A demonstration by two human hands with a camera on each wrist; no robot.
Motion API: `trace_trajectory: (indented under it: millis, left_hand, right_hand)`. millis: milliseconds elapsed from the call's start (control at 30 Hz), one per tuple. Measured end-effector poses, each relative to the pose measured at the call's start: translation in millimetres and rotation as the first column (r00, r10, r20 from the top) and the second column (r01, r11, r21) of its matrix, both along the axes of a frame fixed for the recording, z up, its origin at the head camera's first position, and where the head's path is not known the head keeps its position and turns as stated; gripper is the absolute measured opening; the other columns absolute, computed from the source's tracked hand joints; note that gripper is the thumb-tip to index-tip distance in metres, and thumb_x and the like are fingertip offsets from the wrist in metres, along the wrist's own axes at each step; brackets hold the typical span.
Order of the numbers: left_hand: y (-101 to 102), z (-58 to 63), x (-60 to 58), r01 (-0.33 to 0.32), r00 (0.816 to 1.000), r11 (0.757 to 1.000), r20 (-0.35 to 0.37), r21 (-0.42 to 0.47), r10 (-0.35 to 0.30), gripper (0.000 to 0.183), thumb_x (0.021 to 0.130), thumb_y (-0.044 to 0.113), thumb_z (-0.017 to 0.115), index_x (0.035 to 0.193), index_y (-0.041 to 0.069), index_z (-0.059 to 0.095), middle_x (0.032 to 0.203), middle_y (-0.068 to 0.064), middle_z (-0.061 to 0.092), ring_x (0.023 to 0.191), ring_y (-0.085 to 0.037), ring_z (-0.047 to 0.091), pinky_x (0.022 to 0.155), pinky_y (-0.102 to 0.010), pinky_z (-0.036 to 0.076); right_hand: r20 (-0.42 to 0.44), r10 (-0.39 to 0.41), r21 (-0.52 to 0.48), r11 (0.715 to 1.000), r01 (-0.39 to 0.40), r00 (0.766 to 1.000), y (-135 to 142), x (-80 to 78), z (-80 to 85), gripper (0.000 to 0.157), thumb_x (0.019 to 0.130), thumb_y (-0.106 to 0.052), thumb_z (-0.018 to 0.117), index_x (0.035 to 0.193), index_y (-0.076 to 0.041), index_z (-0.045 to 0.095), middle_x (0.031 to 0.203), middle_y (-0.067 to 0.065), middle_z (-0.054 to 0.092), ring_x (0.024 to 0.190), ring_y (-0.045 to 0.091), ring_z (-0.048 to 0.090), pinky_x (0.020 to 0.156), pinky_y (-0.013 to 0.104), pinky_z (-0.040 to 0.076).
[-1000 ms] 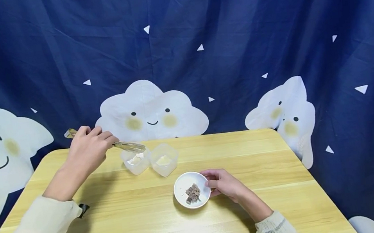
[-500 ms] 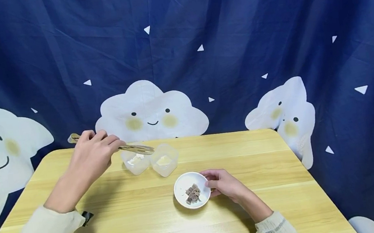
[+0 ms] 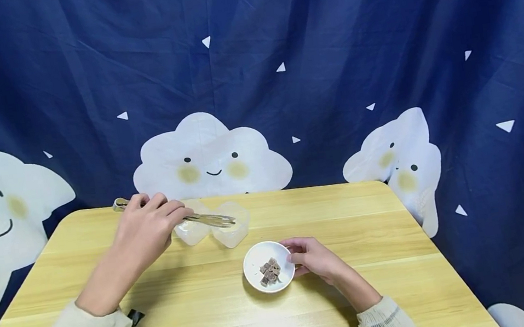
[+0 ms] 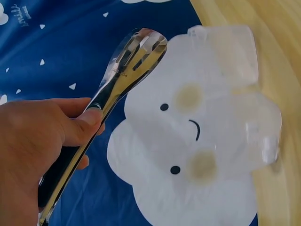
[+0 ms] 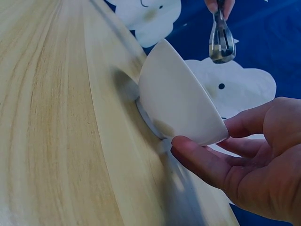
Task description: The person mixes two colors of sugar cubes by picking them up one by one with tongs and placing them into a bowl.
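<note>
My left hand [image 3: 149, 231] grips slotted metal tongs [image 3: 207, 219] around their middle. The tongs slant right and slightly down, and their tips overlap the right-hand translucent container [image 3: 232, 241] in the head view. Seen from the left wrist, the thumb presses along the tongs [image 4: 141, 52], whose arms lie close together; no piece shows between the tips. A white bowl [image 3: 252, 258] stands on the table with a small heap of brown cubes [image 3: 270, 272] in it. My right hand [image 3: 319, 260] holds the bowl by its right side, thumb at the rim and fingers against the outer wall.
A second translucent container [image 3: 187, 239] sits left of the first, partly covered by the tongs. Something pale lies in the containers. Both stand near the back edge of the wooden table [image 3: 348, 213]. Behind it hangs a blue curtain [image 3: 305, 41] with clouds.
My left hand has moved right and lower with the tongs, whose tips have passed from over the left container to over the right one. The right hand and the bowl stay put.
</note>
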State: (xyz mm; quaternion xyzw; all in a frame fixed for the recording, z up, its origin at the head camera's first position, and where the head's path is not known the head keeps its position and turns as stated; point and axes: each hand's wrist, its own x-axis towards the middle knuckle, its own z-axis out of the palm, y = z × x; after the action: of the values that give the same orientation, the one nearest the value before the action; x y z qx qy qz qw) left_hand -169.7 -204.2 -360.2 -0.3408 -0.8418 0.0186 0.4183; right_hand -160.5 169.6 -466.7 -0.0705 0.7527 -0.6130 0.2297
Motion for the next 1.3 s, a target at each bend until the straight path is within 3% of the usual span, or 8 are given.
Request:
trace_trajectory:
  millis: [300, 467, 700, 833, 1033, 1300]
  left_hand:
    - [19, -7.6, 6.7, 0.063, 0.998, 0.998, 0.026, 0.002, -0.063, 0.04, 0.084, -0.006, 0.051, 0.104, 0.019, 0.076, 0.094, 0.004, 0.075, 0.084, -0.024, 0.061, 0.076, -0.045, 0.044]
    - [26, -9.5, 8.6, 0.063, 0.997, 0.998, 0.046, -0.014, -0.062, 0.04, 0.083, -0.005, 0.055, 0.104, 0.021, 0.076, 0.095, 0.006, 0.076, 0.087, -0.021, 0.063, 0.077, -0.043, 0.046]
    - [36, -15.9, 7.8, 0.085, 0.995, 0.996, 0.048, -0.03, -0.083, 0.032, 0.091, 0.002, 0.054, 0.103, 0.021, 0.076, 0.095, 0.007, 0.075, 0.087, -0.021, 0.063, 0.077, -0.042, 0.047]
    - [41, -21.5, 7.6, 0.096, 0.994, 0.994, 0.058, -0.044, -0.094, 0.041, 0.083, -0.006, 0.054, 0.103, 0.021, 0.077, 0.095, 0.008, 0.075, 0.088, -0.021, 0.062, 0.078, -0.042, 0.048]
    - [49, -27.5, 8.0, 0.105, 0.991, 0.993, 0.087, -0.061, -0.1, 0.043, 0.083, -0.007, 0.053, 0.104, 0.022, 0.077, 0.096, 0.009, 0.075, 0.087, -0.019, 0.061, 0.08, -0.04, 0.046]
    - [61, -37.8, 6.8, 0.105, 0.992, 0.991, 0.084, -0.086, -0.097, 0.028, 0.085, 0.004, 0.069, 0.103, 0.024, 0.077, 0.093, 0.01, 0.074, 0.084, -0.018, 0.059, 0.08, -0.038, 0.045]
  right_hand:
    - [0.002, -0.005, 0.006, 1.0, 0.005, 1.0, 1, -0.7, -0.1, 0.047, 0.098, 0.0, 0.055, 0.144, 0.008, 0.052, 0.124, 0.027, 0.063, 0.094, 0.019, 0.069, 0.083, 0.042, 0.064]
    - [0.004, -0.001, 0.01, 1.0, 0.001, 1.0, 1, -0.6, 0.0, 0.047, 0.099, -0.002, 0.056, 0.145, 0.007, 0.052, 0.124, 0.026, 0.063, 0.094, 0.018, 0.069, 0.082, 0.04, 0.064]
    - [0.017, 0.007, -0.007, 1.0, -0.007, 1.0, 2, -0.2, 1.5, 0.047, 0.099, -0.001, 0.056, 0.146, 0.005, 0.052, 0.125, 0.027, 0.063, 0.097, 0.02, 0.07, 0.083, 0.043, 0.064]
    - [0.02, 0.017, -0.014, 1.0, -0.017, 1.0, 3, 0.3, 2.5, 0.047, 0.1, -0.002, 0.056, 0.146, 0.004, 0.052, 0.129, 0.029, 0.063, 0.1, 0.022, 0.07, 0.084, 0.044, 0.064]
    - [0.026, 0.025, -0.014, 1.0, -0.025, 0.999, 4, 0.2, 1.9, 0.046, 0.1, -0.003, 0.057, 0.146, 0.002, 0.053, 0.129, 0.029, 0.063, 0.099, 0.021, 0.07, 0.082, 0.041, 0.064]
    - [0.033, 0.019, -0.025, 1.0, -0.018, 0.999, 4, -0.6, -0.2, 0.047, 0.099, -0.001, 0.057, 0.146, 0.003, 0.053, 0.126, 0.026, 0.064, 0.097, 0.021, 0.07, 0.082, 0.041, 0.064]
